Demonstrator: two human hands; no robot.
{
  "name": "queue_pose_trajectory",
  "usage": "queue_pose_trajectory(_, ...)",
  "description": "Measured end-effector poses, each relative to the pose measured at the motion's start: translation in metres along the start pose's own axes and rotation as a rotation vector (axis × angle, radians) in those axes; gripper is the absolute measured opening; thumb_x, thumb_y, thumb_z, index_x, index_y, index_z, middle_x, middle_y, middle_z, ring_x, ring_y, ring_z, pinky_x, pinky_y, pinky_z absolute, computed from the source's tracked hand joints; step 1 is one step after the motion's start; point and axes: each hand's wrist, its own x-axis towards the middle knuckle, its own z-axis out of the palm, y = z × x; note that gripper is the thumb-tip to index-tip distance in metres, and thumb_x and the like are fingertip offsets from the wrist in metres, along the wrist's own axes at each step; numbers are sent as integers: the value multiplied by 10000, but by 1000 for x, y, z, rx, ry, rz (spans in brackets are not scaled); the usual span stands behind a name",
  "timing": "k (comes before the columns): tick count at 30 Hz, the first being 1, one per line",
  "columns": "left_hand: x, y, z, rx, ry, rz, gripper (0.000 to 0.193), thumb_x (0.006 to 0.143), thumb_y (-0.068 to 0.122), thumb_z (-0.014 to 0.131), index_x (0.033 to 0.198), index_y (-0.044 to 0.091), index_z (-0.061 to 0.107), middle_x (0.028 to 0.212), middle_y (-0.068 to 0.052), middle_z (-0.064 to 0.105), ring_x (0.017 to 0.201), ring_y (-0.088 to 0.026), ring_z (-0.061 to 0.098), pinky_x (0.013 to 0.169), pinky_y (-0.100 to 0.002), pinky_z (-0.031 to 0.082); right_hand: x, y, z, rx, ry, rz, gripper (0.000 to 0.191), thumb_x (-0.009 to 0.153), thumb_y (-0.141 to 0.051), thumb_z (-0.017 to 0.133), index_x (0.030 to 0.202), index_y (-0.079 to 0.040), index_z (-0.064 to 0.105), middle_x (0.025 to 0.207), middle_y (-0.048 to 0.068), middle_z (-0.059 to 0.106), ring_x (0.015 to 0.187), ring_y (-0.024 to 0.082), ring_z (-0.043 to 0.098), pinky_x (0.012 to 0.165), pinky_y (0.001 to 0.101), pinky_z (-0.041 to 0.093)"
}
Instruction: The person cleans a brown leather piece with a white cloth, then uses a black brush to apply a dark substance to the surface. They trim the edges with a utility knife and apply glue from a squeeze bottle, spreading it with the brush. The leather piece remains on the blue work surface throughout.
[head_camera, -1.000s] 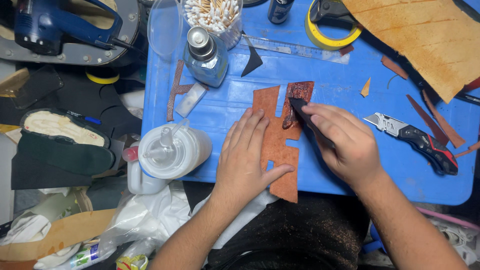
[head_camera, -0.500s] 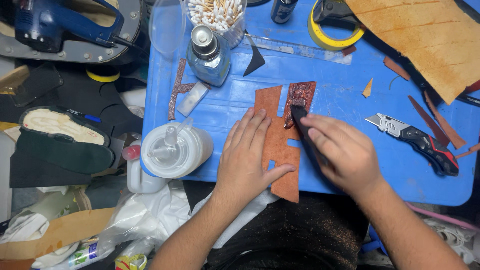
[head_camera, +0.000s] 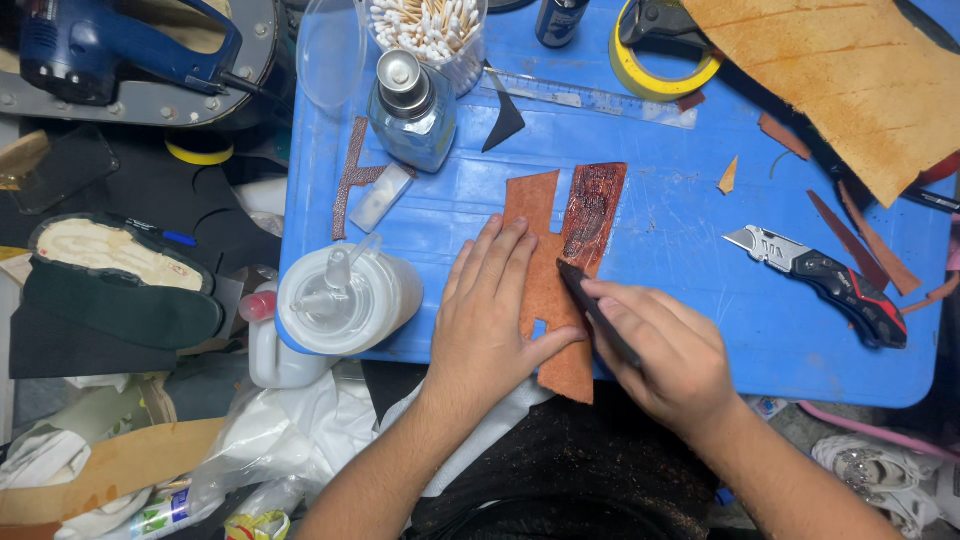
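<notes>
Centre of frame: left hand pressed flat, fingers spread, pinning one H-shaped brown leather piece to the blue table. Right hand clamped on one dark brush, tip at the piece's wet, darker upper-right leg. Step looks like coating the leather; next stroke likely needs firm hold-down. Right of frame: one utility knife. Top: one yellow tape roll, one cotton swab jar.

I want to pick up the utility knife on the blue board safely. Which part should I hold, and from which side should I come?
Hold the utility knife by its black and red handle, the lower right part. Come from the right side, since the silver blade end points up and left, toward the leather piece. The knife lies flat and free on the blue board, with neither hand on it, so a grip from above across the handle should fit.
</notes>
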Motion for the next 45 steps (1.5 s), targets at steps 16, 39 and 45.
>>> queue_pose_trajectory(16,0,0,-1,-10,-13,-10,1039,694,561,858,1450,-39,474,1539,-206,458,1496,-399,350,1214,-548,283,-6,29,-19,155,-50,-14,366,822,142,665,1142,-2,557,1194,206,717,1152,394,725,971,431,592)
queue_pose_trajectory(39,-1,1,-1,-5,-3,-11,1041,691,558,861,1457,-31,472,1546,-203,452,1500,-392,348,1220,-543,283,4,23,-1,169,105,131,244,927,97,742,1094,39,573,1161,220,731,1063,337,766,896,385,614)
queue_pose_trajectory(45,-2,0,1,3,11,-6,1025,706,551,858,1457,-34,478,1555,-202,453,1509,-384,355,1231,-541,283,6,4,-5,90,-10,-51,343,830,70,757,1119,43,574,1158,237,713,1064,391,738,897,423,605)
